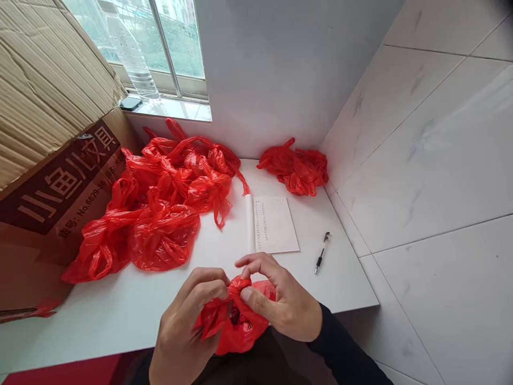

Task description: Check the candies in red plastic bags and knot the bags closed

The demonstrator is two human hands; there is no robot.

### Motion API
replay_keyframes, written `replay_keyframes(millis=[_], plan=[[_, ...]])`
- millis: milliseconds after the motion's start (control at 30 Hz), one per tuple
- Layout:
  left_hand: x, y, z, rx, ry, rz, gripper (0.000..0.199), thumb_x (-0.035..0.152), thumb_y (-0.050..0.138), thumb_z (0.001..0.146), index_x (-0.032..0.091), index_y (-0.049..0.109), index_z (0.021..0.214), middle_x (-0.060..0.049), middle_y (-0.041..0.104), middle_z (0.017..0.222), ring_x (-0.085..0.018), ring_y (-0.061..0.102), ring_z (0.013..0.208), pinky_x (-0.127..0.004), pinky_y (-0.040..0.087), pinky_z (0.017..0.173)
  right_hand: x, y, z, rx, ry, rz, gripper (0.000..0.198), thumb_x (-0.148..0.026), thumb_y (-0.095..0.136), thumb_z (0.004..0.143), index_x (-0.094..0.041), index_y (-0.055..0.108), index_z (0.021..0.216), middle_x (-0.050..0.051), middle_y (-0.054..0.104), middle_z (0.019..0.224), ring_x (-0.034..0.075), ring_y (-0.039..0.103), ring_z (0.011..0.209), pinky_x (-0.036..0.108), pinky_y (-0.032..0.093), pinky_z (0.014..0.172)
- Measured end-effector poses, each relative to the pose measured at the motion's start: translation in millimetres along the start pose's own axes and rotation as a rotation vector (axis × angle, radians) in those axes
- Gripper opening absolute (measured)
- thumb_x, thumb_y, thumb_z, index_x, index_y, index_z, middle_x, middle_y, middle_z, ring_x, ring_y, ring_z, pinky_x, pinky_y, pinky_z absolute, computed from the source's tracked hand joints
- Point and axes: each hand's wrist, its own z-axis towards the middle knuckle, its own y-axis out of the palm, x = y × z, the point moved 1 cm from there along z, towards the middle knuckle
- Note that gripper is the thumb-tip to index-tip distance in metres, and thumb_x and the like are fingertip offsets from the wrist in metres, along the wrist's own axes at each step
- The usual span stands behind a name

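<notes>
At the table's near edge both hands grip a red plastic bag [240, 339]. My left hand [188, 315] is closed on the bunched film at its left side. My right hand [280, 299] pinches the top of the bag between thumb and fingers. Small dark items show dimly inside the bag; I cannot make out what they are. Beyond my hands lies an open notebook [276, 224] with handwritten lines. To its right is a black pen [321, 254].
Several tied red bags [164, 235] are heaped at the left, against a large cardboard box [60, 187]. More red bags [296, 168] lie by the back wall. On the windowsill stand a water bottle [132, 59] and a phone [131, 103]. A tiled wall [433, 160] bounds the right.
</notes>
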Motion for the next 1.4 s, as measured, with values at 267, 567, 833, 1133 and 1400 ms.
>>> replay_keyframes(millis=[267,567,833,1133,1400], plan=[[-4.2,-5.5,-8.0,-0.085,0.042,0.082,0.042,0.005,0.051,0.095,0.024,0.054,0.133,-0.005,0.055,0.119,-0.012,0.058,0.108,-0.018,0.047,0.093,2.3,2.6,-0.7,0.022,0.069,0.125,0.013,-0.032,0.061,0.096,-0.020,0.063,0.100,0.004,0.062,0.102,0.019,0.059,0.097,0.033,0.045,0.093],[-13.8,-0.8,-22.1,-0.097,-0.025,0.149,0.055,0.012,0.044,0.100,0.028,0.037,0.153,-0.006,0.045,0.147,-0.021,0.044,0.134,-0.031,0.038,0.112,9.3,6.6,-2.8,0.095,0.115,0.355,0.016,-0.034,0.058,0.099,-0.019,0.055,0.093,0.002,0.060,0.090,0.014,0.055,0.081,0.027,0.044,0.075],[-18.1,-5.5,-35.8,-0.073,-0.084,0.192,0.054,0.012,0.044,0.100,0.026,0.039,0.152,-0.006,0.046,0.145,-0.020,0.044,0.134,-0.032,0.038,0.112,25.3,5.0,-0.9,0.290,0.217,0.702,0.023,-0.031,0.068,0.093,-0.022,0.047,0.089,-0.002,0.060,0.079,0.012,0.055,0.073,0.023,0.043,0.068],[-44.8,-21.4,-65.9,-0.021,-0.224,0.353,0.044,0.022,0.047,0.102,0.033,0.049,0.144,-0.002,0.057,0.135,-0.021,0.051,0.125,-0.037,0.039,0.103,63.1,-30.5,-15.2,0.537,0.177,0.448,0.026,-0.034,0.079,0.084,-0.022,0.056,0.085,-0.004,0.056,0.074,0.013,0.056,0.075,0.025,0.043,0.078],[-42.3,15.4,-58.5,-0.103,-0.236,0.267,0.051,0.034,0.038,0.104,0.030,0.032,0.155,-0.003,0.037,0.159,-0.022,0.032,0.147,-0.041,0.033,0.119,79.7,-14.9,-16.9,0.349,0.270,0.551,0.038,-0.047,0.067,0.092,-0.023,0.066,0.121,0.001,0.060,0.084,0.016,0.058,0.077,0.032,0.050,0.080]])
